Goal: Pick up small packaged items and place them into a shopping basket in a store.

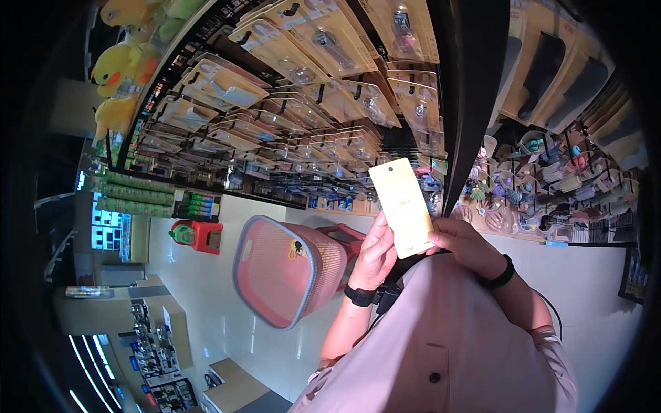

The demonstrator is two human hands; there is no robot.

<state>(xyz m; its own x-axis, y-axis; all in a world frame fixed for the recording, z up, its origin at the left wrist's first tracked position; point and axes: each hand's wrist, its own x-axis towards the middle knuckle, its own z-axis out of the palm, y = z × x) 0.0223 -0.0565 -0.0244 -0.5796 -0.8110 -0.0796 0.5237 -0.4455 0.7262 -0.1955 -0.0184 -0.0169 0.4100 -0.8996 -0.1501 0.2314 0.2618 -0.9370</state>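
Observation:
A pale yellow packaging card (401,206) with rounded corners and a hang hole at its top is held in front of my chest. Small print shows on its bright face; whatever is on its other side is hidden. My left hand (375,253) grips its lower left edge. At the lower right corner, my right hand (471,246) pinches it with the thumb on the front. Ahead of both hands, carded nail clippers (332,47) and other small carded goods (372,107) hang from hooks on the display rack (456,117).
A pink basket (275,265) with a grey rim stands left of my hands. Farther left is a red stool (208,236) with a green bottle (181,235). Carded combs (544,72) and hair accessories (523,182) hang at right. Yellow plush toys (110,69) sit upper left.

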